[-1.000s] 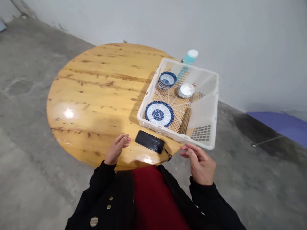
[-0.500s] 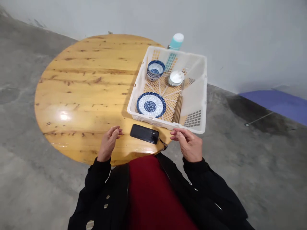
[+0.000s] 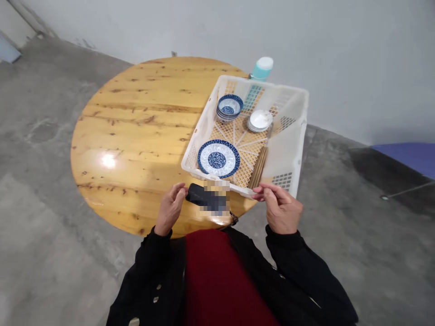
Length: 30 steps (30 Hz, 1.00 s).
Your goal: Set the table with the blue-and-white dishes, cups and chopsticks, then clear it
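My left hand is beside the left end of a black phone, fingers loosely curved and nothing visible in them. Pixel blurring covers the phone's right part; it lies on the round wooden table. At the front right corner of a white plastic basket is my right hand, fingers loosely bent and apart, holding nothing that I can see. Whether it touches the rim I cannot tell. Inside the basket are a blue-and-white plate, stacked patterned bowls, small white dishes and wooden chopsticks.
Behind the basket stands a turquoise container with a white top. A dark strap lies at the table's near edge. A grey wall rises behind, and a purple surface shows at the far right above the concrete floor.
The view has shifted, so the table and basket appear further right and lower. My left hand has come closer to the phone's left end, and my right hand remains by the basket corner.
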Motion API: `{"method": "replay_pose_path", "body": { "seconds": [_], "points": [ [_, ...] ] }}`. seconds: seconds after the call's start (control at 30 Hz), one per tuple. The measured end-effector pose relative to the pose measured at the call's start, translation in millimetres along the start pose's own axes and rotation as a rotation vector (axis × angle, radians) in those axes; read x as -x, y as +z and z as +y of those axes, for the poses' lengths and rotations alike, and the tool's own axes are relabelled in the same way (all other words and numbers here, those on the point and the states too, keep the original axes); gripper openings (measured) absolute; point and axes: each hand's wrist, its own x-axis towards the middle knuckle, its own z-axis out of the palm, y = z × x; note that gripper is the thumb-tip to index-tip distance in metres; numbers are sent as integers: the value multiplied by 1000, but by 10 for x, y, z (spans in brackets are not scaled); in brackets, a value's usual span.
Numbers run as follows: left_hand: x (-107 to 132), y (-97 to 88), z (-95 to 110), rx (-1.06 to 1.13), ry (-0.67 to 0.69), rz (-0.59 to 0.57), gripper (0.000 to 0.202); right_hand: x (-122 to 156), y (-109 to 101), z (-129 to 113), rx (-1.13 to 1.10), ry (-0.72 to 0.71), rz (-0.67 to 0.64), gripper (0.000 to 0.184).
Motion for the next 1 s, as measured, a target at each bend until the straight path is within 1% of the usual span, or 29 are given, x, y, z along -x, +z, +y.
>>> {"method": "replay_pose_path", "body": {
  "seconds": [0.1,0.2,0.3,0.4,0.47,0.5,0.53,0.6,0.7,0.77,0.87,1.0],
  "points": [
    [-9,78,12,1,17,-54,44,31,6,-49,-37,-13,1,18],
    [-21,99,-85,-32,-9,-73,44,166,57,-12,-59,32,-87,21],
    [-16,90,-304,-89,-65,-91,43,389,144,203,-46,153,-270,28],
    [14,86,-563,-148,-128,-122,41,603,202,523,35,300,-516,33],
    [35,94,-709,-182,-157,-150,41,680,197,706,149,342,-651,31],
    [41,101,-766,-193,-164,-166,41,692,180,774,216,336,-686,30],
    [41,108,-810,-201,-166,-183,41,688,155,823,283,315,-696,29],
    [26,124,-863,-216,-158,-203,40,645,92,879,401,260,-662,28],
    [-23,133,-881,-264,-132,-193,38,570,7,917,547,222,-592,25],
    [-50,123,-878,-278,-115,-191,37,557,-19,943,637,216,-578,27],
    [-44,92,-877,-285,-111,-185,33,597,-8,974,711,193,-625,29],
    [31,71,-923,-346,-110,-183,31,644,82,970,697,137,-748,30]
  ]
}}
